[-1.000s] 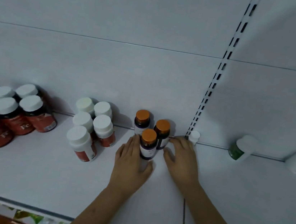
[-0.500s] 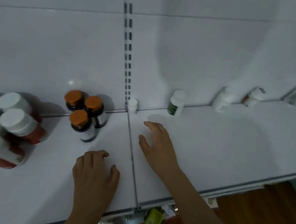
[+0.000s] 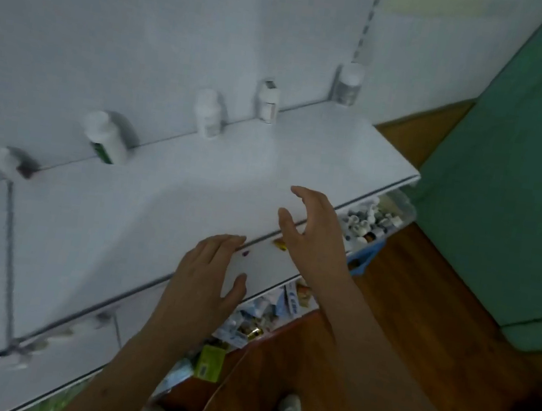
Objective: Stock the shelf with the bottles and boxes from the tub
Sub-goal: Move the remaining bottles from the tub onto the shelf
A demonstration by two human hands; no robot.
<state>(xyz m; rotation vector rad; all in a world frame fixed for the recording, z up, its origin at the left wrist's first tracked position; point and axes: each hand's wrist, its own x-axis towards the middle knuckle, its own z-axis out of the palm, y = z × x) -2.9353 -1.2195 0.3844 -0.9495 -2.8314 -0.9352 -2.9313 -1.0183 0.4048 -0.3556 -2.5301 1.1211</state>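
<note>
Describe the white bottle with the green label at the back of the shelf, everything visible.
The white plastic bottle with the green label stands upright on the white shelf board, at the rear edge against the white back panel. It has a round white cap, a narrower neck and a wider body; the green label shows low on its left side, text unreadable. It casts a dark shadow on the panel behind. Nothing else touches it; neighbouring white bottles stand apart, and both hands are well forward of it.

Brown wooden floor (image 3: 410,344) seen below right; green wall panel (image 3: 526,170) set at right; thin pale cord (image 3: 222,381) hung down low centre.
</note>
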